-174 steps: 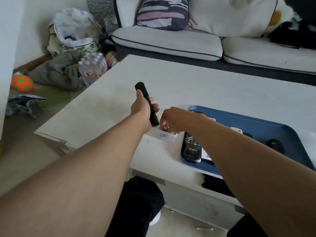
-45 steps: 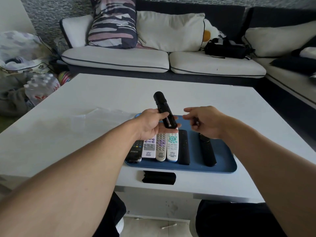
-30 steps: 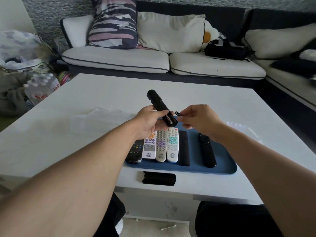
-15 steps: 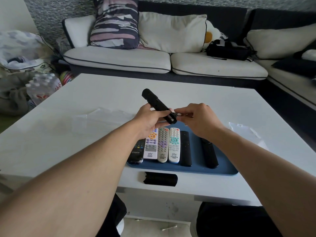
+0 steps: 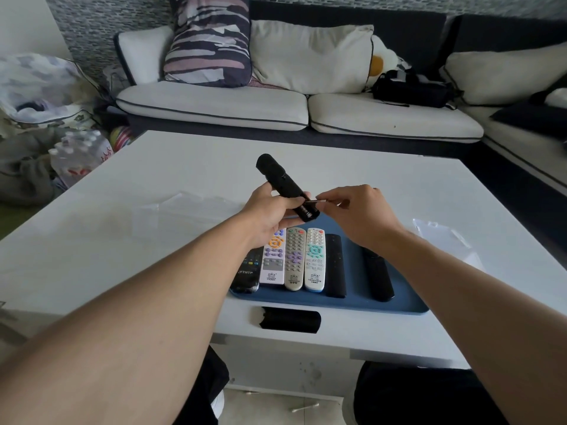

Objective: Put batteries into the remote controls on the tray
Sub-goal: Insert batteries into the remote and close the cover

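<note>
We hold the black remote (image 5: 283, 187) above the tray (image 5: 399, 305), long axis running up-left away from us, open end down-right toward our right hand (image 5: 357, 214). Our left hand (image 5: 270, 214) grips its body; the right pinches a battery (image 5: 317, 202) at that end, touching the compartment.

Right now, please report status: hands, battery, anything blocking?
Left hand grips black remote above tray. Right hand pinches battery at remote's open end. Back cover off, on table. Nothing blocking.
</note>
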